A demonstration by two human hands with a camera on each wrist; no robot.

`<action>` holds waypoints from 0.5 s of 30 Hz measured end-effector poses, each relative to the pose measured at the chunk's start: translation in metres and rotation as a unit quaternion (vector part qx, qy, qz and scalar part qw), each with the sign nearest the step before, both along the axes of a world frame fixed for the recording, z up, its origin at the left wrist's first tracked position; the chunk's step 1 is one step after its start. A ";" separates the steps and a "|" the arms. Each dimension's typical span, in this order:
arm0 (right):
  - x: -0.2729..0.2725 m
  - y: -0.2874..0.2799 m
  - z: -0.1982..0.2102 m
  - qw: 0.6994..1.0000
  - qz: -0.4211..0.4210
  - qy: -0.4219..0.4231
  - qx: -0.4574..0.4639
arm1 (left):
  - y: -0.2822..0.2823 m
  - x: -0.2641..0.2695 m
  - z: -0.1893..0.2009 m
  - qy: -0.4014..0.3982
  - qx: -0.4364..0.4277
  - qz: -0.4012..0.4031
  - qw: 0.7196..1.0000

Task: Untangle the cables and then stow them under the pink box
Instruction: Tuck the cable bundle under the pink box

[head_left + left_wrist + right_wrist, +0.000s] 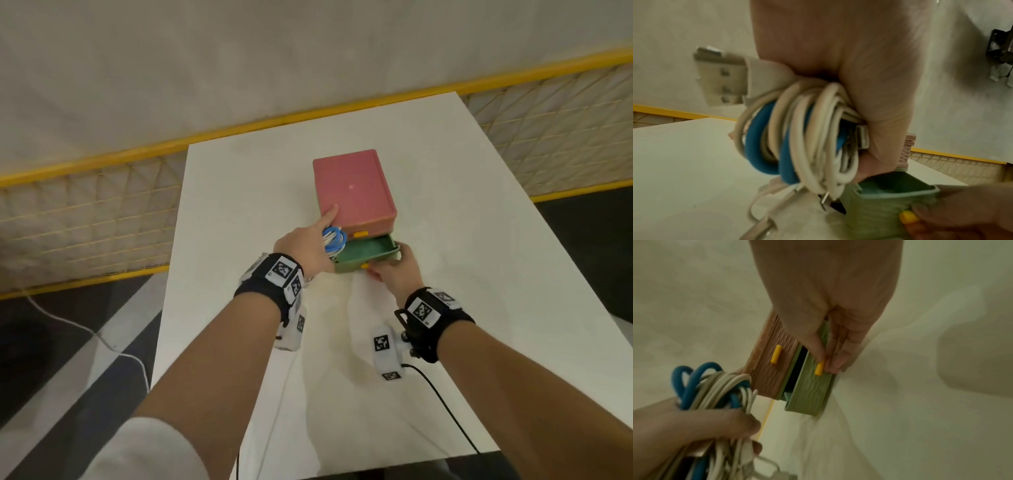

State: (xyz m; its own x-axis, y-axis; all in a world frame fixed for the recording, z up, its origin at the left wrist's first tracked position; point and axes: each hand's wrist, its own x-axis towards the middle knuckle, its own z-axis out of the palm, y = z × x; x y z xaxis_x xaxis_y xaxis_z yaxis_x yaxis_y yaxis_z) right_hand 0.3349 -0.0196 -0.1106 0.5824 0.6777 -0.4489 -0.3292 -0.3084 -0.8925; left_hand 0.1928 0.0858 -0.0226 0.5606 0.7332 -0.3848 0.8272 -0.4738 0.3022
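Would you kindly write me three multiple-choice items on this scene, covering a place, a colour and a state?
1. Where is the bundle of cables?
A. inside the green drawer
B. gripped in the left hand
C. lying on top of the pink box

2. What colour are the drawer handles?
A. yellow
B. black
C. white

3. What state is the green drawer in?
A. pushed fully in
B. taken out and lying on the table
C. pulled partly out from under the pink box

Answers:
1 B: the left hand holds the coil beside the pink box.
2 A: the handle pinched by the right hand is yellow, like the one above it.
3 C: its empty inside shows, with its back still under the box.
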 end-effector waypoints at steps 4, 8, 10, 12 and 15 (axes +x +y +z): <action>-0.010 -0.028 -0.001 0.998 0.024 -0.036 -0.041 | -0.002 -0.001 -0.001 -0.027 -0.006 0.013 1.000; 0.000 -0.033 0.007 0.964 0.062 -0.212 -0.149 | -0.010 -0.005 -0.001 -0.184 -0.011 0.088 0.979; 0.011 -0.024 0.014 0.946 0.065 -0.288 -0.132 | -0.017 -0.006 0.001 -0.291 -0.039 0.131 0.947; 0.020 -0.013 0.017 0.938 0.115 -0.309 -0.105 | -0.024 -0.001 0.004 -0.357 -0.066 0.157 0.918; 0.026 -0.014 0.020 0.922 0.217 -0.305 -0.101 | -0.030 0.011 0.009 -0.359 -0.085 0.149 0.917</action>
State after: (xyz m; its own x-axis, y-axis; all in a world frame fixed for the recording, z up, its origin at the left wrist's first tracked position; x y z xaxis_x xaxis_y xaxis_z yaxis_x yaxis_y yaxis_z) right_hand 0.3610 -0.0340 -0.0902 0.4626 0.8441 -0.2710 0.4078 -0.4740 -0.7804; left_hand 0.2038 0.0557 -0.0140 0.4989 0.8586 -0.1183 0.4711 -0.1541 0.8685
